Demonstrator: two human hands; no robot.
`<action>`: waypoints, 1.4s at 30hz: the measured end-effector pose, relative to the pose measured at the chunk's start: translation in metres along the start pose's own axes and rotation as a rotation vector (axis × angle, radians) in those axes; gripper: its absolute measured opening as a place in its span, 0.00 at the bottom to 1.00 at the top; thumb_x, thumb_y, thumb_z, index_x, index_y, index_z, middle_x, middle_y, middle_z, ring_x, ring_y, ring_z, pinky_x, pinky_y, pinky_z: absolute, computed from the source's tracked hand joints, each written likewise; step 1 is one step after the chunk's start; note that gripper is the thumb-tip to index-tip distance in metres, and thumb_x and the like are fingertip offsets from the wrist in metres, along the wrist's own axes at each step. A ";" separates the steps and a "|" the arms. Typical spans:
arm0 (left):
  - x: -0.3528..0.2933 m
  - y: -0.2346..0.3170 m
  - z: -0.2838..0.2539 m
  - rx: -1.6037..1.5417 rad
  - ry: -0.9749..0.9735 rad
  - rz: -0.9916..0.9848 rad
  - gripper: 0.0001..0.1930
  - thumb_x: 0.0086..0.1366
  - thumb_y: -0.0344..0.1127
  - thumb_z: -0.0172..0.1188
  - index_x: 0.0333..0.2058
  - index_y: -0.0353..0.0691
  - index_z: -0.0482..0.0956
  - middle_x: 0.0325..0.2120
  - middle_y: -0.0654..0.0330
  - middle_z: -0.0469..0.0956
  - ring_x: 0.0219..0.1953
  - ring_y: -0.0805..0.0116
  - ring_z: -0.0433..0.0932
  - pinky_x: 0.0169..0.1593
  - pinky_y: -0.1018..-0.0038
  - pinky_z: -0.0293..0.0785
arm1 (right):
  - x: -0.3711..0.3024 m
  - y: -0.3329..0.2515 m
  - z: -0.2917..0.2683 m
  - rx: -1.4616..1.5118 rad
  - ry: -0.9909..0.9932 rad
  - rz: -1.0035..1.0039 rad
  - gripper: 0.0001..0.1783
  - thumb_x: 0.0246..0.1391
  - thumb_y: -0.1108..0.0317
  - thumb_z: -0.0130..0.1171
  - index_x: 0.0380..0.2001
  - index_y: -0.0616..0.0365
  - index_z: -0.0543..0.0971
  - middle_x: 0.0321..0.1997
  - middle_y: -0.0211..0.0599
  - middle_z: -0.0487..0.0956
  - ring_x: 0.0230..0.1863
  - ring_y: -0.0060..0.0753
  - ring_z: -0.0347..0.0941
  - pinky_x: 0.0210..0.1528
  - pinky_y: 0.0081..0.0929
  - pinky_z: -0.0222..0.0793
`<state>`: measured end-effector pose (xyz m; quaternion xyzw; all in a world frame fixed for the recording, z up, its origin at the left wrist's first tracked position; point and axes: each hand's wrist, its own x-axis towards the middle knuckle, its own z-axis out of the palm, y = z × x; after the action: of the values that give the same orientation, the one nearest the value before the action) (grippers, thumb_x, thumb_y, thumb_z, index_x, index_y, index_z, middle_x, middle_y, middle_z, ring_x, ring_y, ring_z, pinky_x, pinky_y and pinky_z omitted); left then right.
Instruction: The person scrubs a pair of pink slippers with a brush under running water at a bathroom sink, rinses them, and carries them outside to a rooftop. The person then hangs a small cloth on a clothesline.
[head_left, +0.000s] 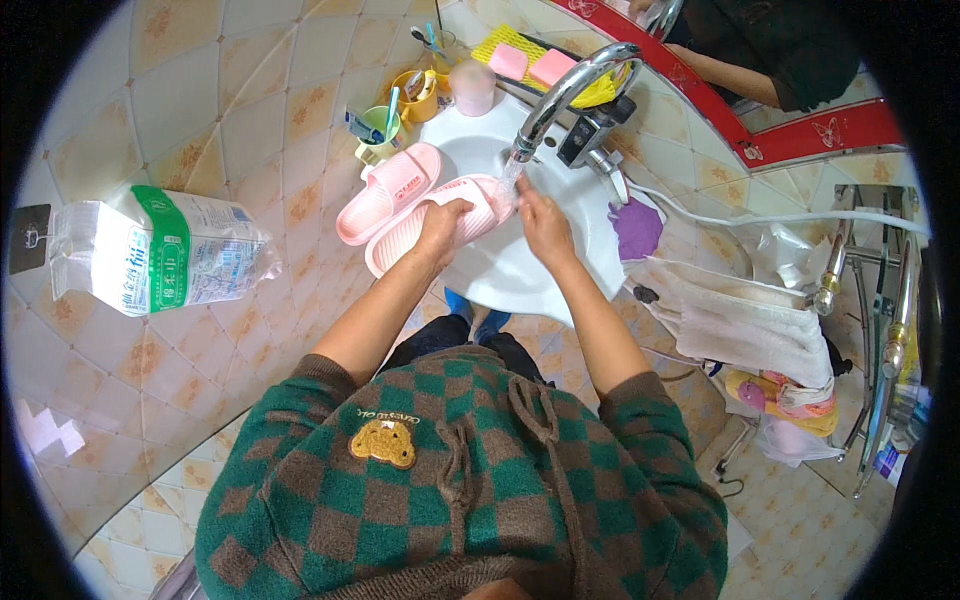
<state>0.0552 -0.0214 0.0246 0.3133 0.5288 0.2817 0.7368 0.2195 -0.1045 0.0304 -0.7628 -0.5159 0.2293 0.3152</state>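
My left hand (pixel 438 232) grips a pink ribbed slipper (pixel 395 245), thumb across its footbed, and holds it tilted over the white sink (pixel 505 285). Water runs from the chrome faucet (pixel 590 75) onto the toe end of this slipper. Right beside the stream, my right hand (pixel 546 232) is closed, its fingertips at the slipper's toe strap; whatever it pinches is hidden. A second pink slipper (pixel 365 215) rests at the sink's left rim, next to the held one, strap side up.
Cups with toothbrushes (pixel 385 140) and a pink-white jar (pixel 472 88) line the sink's back left. Pink soap bars (pixel 508 62) lie on a yellow mat behind. A purple cloth (pixel 637 228) hangs at the right rim, near towels (pixel 750 315). A tissue pack (pixel 165 250) hangs on the left wall.
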 end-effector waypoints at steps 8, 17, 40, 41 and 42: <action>0.026 0.014 0.009 0.008 0.025 0.068 0.15 0.49 0.27 0.59 0.37 0.29 0.75 0.33 0.53 0.76 0.35 0.60 0.76 0.38 0.67 0.74 | 0.000 -0.010 0.001 -0.394 -0.193 -0.080 0.16 0.63 0.55 0.47 0.52 0.31 0.75 0.37 0.54 0.75 0.36 0.58 0.77 0.37 0.48 0.74; 0.032 -0.031 0.015 -0.135 0.005 -0.045 0.16 0.50 0.25 0.59 0.40 0.27 0.72 0.34 0.50 0.75 0.34 0.58 0.77 0.37 0.63 0.76 | 0.000 0.002 -0.003 -0.414 -0.128 -0.051 0.24 0.64 0.58 0.45 0.62 0.19 0.66 0.37 0.55 0.76 0.38 0.57 0.77 0.39 0.47 0.74; 0.053 0.001 0.022 1.171 -0.004 0.981 0.56 0.42 0.52 0.72 0.64 0.28 0.52 0.57 0.40 0.64 0.58 0.48 0.66 0.57 0.58 0.66 | 0.047 0.003 -0.012 0.042 0.197 -0.132 0.51 0.42 0.65 0.65 0.69 0.51 0.51 0.53 0.55 0.74 0.49 0.56 0.74 0.49 0.41 0.71; 0.052 0.000 0.026 1.324 -0.111 1.019 0.65 0.36 0.49 0.75 0.66 0.28 0.42 0.58 0.37 0.59 0.59 0.45 0.63 0.60 0.58 0.62 | 0.051 0.001 -0.009 -0.015 0.140 -0.125 0.51 0.42 0.65 0.65 0.69 0.52 0.52 0.52 0.55 0.75 0.49 0.56 0.74 0.48 0.42 0.71; 0.051 -0.001 0.030 1.196 -0.111 0.983 0.64 0.36 0.48 0.75 0.66 0.28 0.43 0.57 0.38 0.60 0.57 0.44 0.64 0.59 0.58 0.63 | 0.055 0.000 -0.005 -0.078 0.116 -0.145 0.50 0.42 0.64 0.65 0.68 0.52 0.53 0.52 0.54 0.75 0.48 0.56 0.75 0.48 0.42 0.71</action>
<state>0.0987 0.0114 0.0009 0.8700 0.3535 0.2267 0.2584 0.2424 -0.0546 0.0324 -0.7470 -0.5592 0.1410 0.3306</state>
